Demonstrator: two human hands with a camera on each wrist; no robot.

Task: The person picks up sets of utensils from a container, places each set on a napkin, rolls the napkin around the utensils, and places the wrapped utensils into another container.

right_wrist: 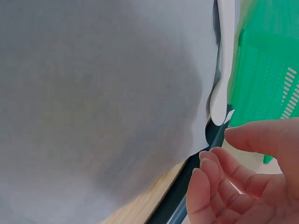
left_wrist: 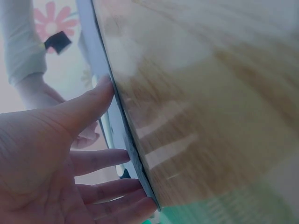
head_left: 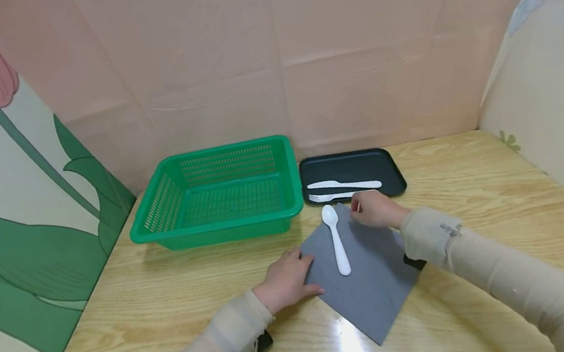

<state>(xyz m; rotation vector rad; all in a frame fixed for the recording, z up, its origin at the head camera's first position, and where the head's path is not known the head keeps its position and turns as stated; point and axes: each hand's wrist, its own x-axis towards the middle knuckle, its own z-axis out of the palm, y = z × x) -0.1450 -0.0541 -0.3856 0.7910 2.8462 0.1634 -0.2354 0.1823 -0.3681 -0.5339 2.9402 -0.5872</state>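
A grey napkin (head_left: 377, 281) lies turned cornerwise on the wooden table, with a white plastic spoon (head_left: 339, 245) on its left part. My left hand (head_left: 286, 280) rests at the napkin's left edge, its fingers spread and their tips touching the cloth (left_wrist: 125, 135). Over the far corner is my right hand (head_left: 377, 210), fingers loosely bent. In the right wrist view a gap separates the thumb (right_wrist: 252, 135) from the fingertips, close beside the napkin's corner; nothing appears held between them. The spoon's bowl (right_wrist: 218, 107) lies near that thumb.
Behind the napkin is a black tray (head_left: 348, 161) holding a white plastic knife (head_left: 348, 184) and a white fork (head_left: 328, 197), the fork's handle partly covered by my right hand. A green plastic basket (head_left: 220, 229) stands at the tray's left. Printed sheets surround the table.
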